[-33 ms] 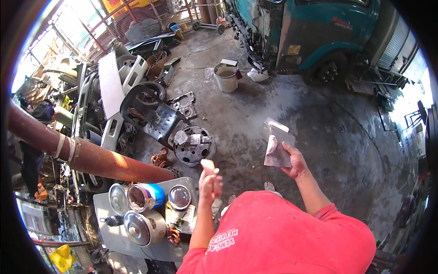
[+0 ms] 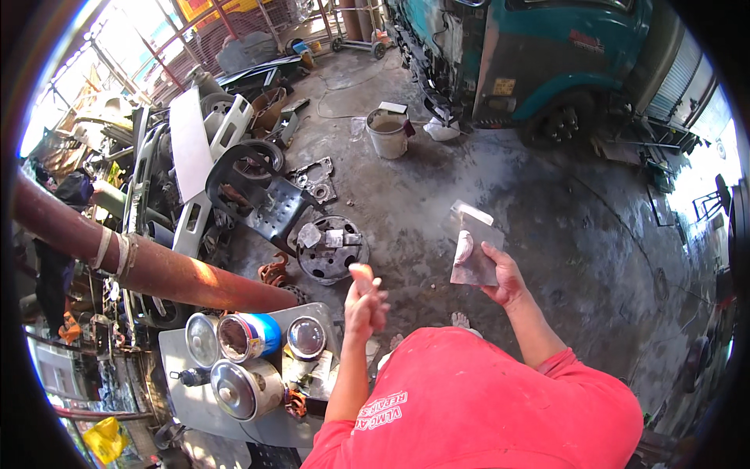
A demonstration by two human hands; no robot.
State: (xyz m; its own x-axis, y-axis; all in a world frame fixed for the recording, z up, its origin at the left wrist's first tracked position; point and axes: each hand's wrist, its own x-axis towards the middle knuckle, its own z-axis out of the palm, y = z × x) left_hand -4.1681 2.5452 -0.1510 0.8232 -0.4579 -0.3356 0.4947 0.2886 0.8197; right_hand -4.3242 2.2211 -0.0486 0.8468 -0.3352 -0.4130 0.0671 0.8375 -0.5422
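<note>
My right hand (image 2: 506, 279) grips the near edge of a thin flat grey plate (image 2: 486, 258), with the thumb on top. A lump of pale pinkish paste (image 2: 464, 247) sits on the plate's left side, and a white strip (image 2: 473, 213) lies along its far end. To the left, my left hand (image 2: 365, 309) is raised above the floor beside a small table. Its fingers are partly bent and apart, somewhat blurred, with nothing visible between them. Nearest to it are a round lidded can (image 2: 306, 338) on the table and a wheel cover (image 2: 324, 270) bearing pale blocks.
The grey table (image 2: 183, 399) carries a blue can (image 2: 266, 334) and lidded pots (image 2: 234, 389). A rusty red pole (image 2: 187, 273) slants past it. Beyond stand a black plastic chair (image 2: 269, 207), scrap parts, a bucket (image 2: 387, 141) and a teal truck (image 2: 539, 70).
My left hand has shifted slightly to the right, its fingers turning a little. The plate in my right hand has moved slightly left.
</note>
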